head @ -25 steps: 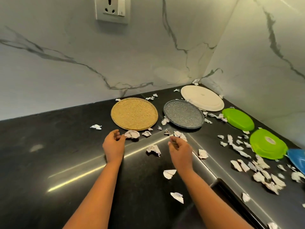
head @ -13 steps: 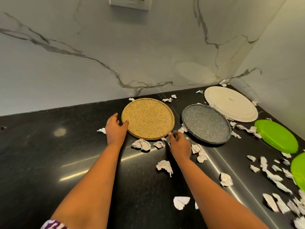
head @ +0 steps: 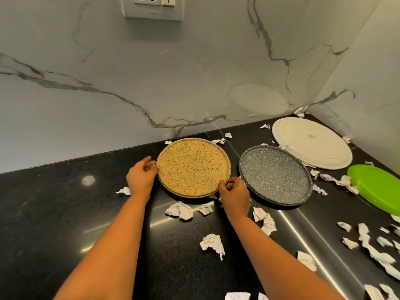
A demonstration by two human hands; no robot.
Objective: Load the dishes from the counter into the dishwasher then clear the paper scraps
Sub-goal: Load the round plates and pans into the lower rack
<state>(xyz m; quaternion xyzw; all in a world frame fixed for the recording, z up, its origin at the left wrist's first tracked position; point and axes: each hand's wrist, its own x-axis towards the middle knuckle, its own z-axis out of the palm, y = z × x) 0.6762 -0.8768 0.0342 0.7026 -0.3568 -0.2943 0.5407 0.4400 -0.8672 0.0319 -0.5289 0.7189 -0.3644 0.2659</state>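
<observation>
The yellow plate [head: 193, 167] lies flat on the black counter [head: 54, 213], just left of the grey plate [head: 275, 175], with the white plate [head: 311, 142] behind that in the corner. The left hand [head: 140, 178] curls against its left rim and the right hand [head: 234, 192] pinches the near-right rim; whether any fingertips are under the edge cannot be told. The step looks like lifting this first plate for the dishwasher, which is out of view. A flat plate on a slick counter gives little to grab, so it should pay to tip one side up with the pinch, slide the other hand's fingers beneath, then raise it level with both hands. The right hand sits close to the grey plate, so the lift should go straight up, not sideways. Scraps [head: 179, 211] lie just beside the near rim and may cling or scatter.
</observation>
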